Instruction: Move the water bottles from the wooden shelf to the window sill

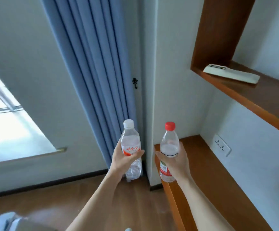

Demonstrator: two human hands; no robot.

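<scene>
Left grip [124,161] — half-hiding white-capped bottle [130,140] label [132,148].

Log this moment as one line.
stage: carrying | left hand: grips white-capped bottle | right hand: grips red-capped bottle | both held off wooden shelf | window sill: no bottle visible
</scene>
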